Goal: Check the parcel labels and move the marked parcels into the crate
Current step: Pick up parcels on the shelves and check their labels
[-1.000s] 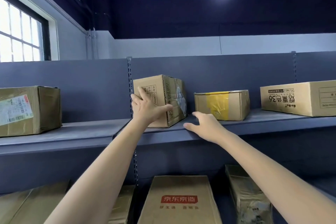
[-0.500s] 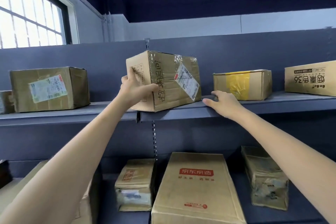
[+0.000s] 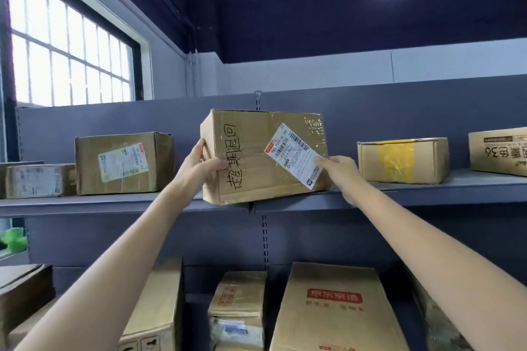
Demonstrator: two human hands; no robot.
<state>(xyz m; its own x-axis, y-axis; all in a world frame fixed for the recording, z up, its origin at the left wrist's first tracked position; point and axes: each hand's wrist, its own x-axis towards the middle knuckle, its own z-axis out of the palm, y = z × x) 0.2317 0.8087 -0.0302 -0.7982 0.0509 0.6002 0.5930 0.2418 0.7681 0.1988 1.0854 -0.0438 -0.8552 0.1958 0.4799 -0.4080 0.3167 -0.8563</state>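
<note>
A brown cardboard parcel (image 3: 256, 168) with black handwritten characters and a white barcode label (image 3: 295, 155) sits at the front edge of the upper shelf (image 3: 427, 196), its labelled face turned toward me. My left hand (image 3: 199, 165) grips its left corner, thumb across the front face. My right hand (image 3: 339, 171) is at its right lower side, fingers touching the box beside the label. No crate is in view.
On the same shelf stand two labelled parcels at left (image 3: 122, 162) (image 3: 40, 181), a yellow-taped box (image 3: 402, 161) and a printed box (image 3: 499, 151) at right. Several parcels fill the lower shelf, including a red-printed one (image 3: 333, 310). A window is at upper left.
The parcel has been turned so its labelled face points at me and pulled toward the shelf edge. My right hand has moved from the shelf onto the parcel's right side.
</note>
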